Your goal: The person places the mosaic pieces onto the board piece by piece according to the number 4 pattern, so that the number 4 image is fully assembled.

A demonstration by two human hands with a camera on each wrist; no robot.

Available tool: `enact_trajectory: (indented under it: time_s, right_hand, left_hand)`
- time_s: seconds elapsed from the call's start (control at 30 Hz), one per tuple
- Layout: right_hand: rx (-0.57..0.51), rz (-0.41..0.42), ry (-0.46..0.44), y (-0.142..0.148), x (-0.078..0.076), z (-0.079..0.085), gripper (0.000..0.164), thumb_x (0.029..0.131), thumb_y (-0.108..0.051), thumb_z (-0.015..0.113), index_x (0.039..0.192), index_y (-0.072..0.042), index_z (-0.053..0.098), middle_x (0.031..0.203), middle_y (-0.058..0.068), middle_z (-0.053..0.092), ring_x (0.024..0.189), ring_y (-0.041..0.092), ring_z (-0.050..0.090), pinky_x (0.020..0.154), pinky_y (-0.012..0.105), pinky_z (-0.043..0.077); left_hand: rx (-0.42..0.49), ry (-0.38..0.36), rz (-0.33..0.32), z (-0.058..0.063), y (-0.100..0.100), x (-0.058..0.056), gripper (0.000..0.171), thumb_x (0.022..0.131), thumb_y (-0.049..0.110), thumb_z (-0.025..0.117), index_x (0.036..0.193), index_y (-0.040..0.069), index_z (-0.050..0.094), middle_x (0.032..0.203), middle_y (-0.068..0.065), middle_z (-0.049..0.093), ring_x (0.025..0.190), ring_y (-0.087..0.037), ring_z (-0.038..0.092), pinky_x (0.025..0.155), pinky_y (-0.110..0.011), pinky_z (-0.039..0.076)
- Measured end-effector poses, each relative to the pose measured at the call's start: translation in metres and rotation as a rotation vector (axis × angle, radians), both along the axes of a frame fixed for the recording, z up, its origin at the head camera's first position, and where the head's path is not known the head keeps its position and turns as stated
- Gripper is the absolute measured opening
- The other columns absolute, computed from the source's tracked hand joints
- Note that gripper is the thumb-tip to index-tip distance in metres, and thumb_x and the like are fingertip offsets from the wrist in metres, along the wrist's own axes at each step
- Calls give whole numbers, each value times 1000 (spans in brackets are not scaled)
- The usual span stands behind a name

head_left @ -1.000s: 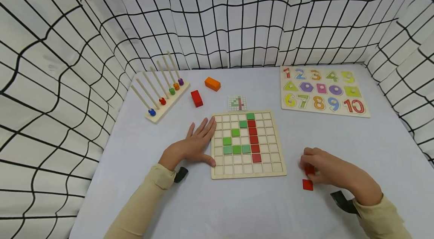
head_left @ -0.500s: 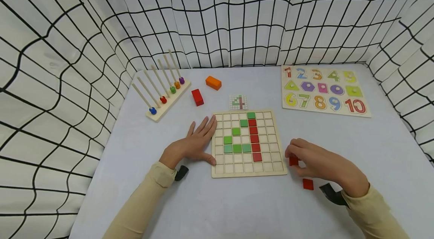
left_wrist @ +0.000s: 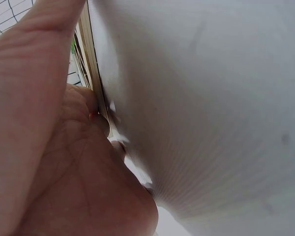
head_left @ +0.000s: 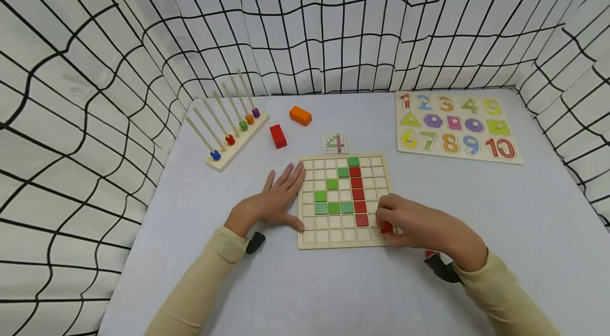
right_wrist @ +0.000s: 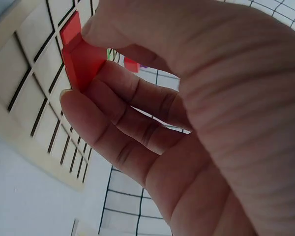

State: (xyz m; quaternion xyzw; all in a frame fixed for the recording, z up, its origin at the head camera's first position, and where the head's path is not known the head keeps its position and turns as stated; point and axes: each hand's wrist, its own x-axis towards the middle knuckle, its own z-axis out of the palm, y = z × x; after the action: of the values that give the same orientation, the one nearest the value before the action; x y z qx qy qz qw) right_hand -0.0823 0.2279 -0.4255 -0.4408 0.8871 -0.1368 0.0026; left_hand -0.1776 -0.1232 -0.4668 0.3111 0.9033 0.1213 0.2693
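A wooden grid board [head_left: 322, 237] lies on the white table, with green tiles [head_left: 333, 208] in a stepped line and red tiles [head_left: 357, 194] in an upright column. Along its left edge rests my left hand [head_left: 270, 202], fingers straight and spread, thumb at the lower left side. My right hand [head_left: 421, 226] is over the board's lower right part, pinching a red square tile [right_wrist: 86, 66] between thumb and fingertips, close to the grid. Another red tile [head_left: 431, 254] lies on the table, mostly hidden behind the right wrist's black strap.
Behind the board lies a small pattern card [head_left: 335, 143]. A red block [head_left: 278, 136], an orange block [head_left: 301, 116] and a peg stand with beads [head_left: 238, 141] are at the back left. A number puzzle [head_left: 457, 127] lies back right. Black netting [head_left: 305, 42] surrounds the table.
My right hand has moved left with the red tile, from the table at the right to over the board. The other red tile stayed behind. My left hand has kept its place.
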Motion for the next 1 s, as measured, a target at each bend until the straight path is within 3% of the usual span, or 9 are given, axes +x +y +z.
enact_trajectory:
  time_s: [0.27, 0.53, 1.0]
  right_hand:
    - [45, 86, 19, -29, -1, -13, 21, 84, -8, 86, 90, -14, 67, 94, -1, 61, 89, 11, 53, 75, 18, 51]
    - [60, 51, -12, -40, -3, -19, 16, 89, -6, 85, 86, -13, 70, 90, -3, 61, 88, 13, 53, 78, 23, 53]
    - [77, -17, -103, -48, 0, -15, 16, 89, -4, 85, 76, -11, 79, 84, -3, 62, 84, 10, 50, 72, 18, 48]
  left_hand:
    - [11, -9, -5, -3, -2, 0, 141, 82, 61, 86, 172, 6, -8, 181, -9, -19, 168, -36, -19, 131, -69, -11]
    - [20, -7, -9, -2, -2, 0, 140, 83, 60, 86, 172, 6, -8, 181, -10, -19, 168, -36, -19, 132, -68, -12]
    - [18, 0, -6, -2, -1, -1, 142, 81, 61, 87, 172, 5, -7, 181, -10, -18, 168, -36, -19, 132, -68, -11]
